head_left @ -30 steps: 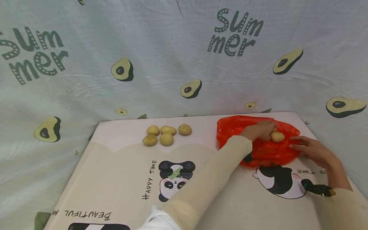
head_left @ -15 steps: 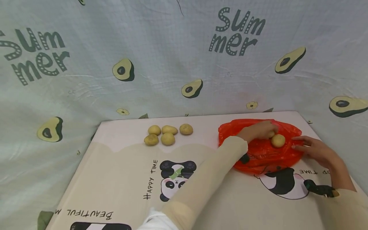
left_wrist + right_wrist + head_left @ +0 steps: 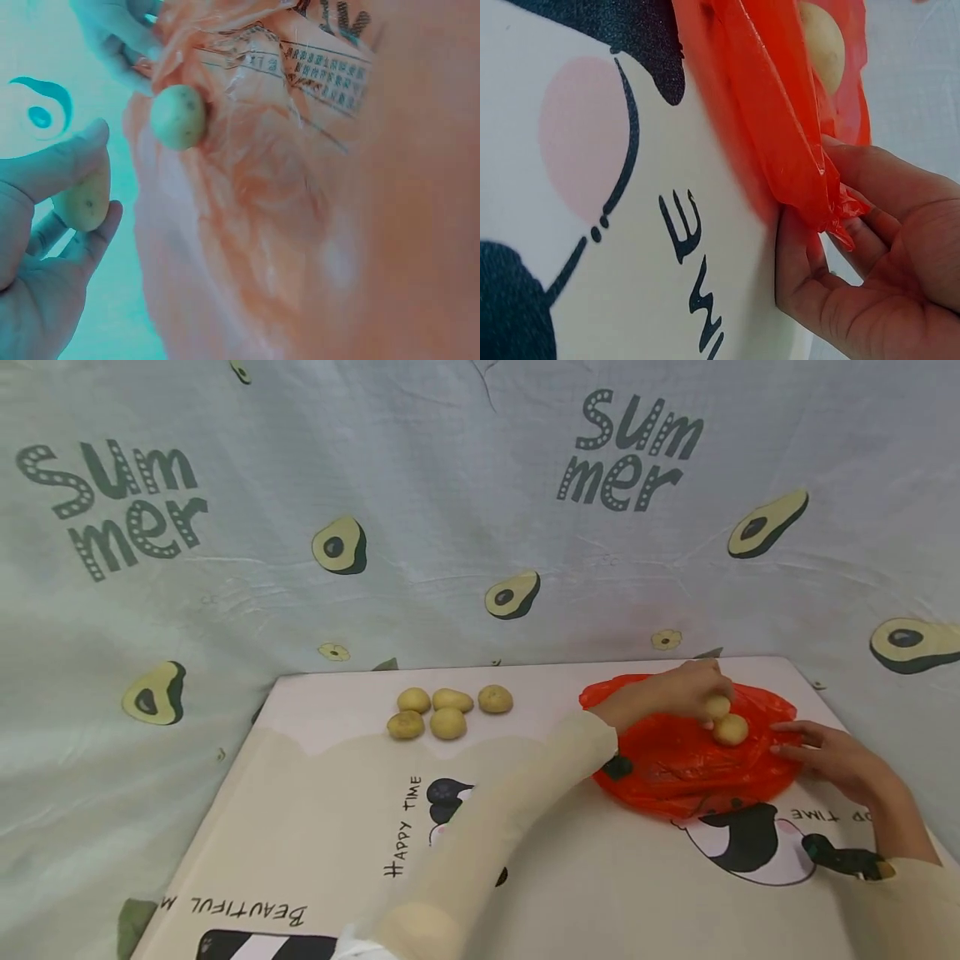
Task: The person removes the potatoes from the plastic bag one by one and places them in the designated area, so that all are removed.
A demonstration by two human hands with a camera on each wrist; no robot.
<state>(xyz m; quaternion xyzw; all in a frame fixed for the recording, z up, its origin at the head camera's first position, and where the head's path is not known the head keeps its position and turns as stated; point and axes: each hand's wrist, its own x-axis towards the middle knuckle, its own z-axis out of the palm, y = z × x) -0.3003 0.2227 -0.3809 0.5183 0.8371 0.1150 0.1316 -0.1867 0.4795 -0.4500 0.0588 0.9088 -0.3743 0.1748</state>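
A red plastic bag point(image 3: 675, 768) lies crumpled at the right back of the table. Over it, my left hand point(image 3: 692, 687) pinches a potato point(image 3: 88, 196) between thumb and fingertips, as the left wrist view shows. Another potato point(image 3: 731, 729) rests on the bag just beside the held one; the right wrist view has a potato point(image 3: 823, 49) partly behind a fold of the film. At the bag's right edge, my right hand point(image 3: 836, 758) has its thumb and fingers curled about a gathered corner point(image 3: 832, 214) of the bag.
Several potatoes point(image 3: 447, 723) sit in a loose group at the back left of the table. The tabletop point(image 3: 322, 827) bears printed cartoon pandas and words. Directly behind the table hangs a pale curtain point(image 3: 435, 485) with avocado prints.
My left hand has risen out of the bag's folds with a potato in its fingers. The bag's near edge has spread toward me, while the right hand stays at its right edge.
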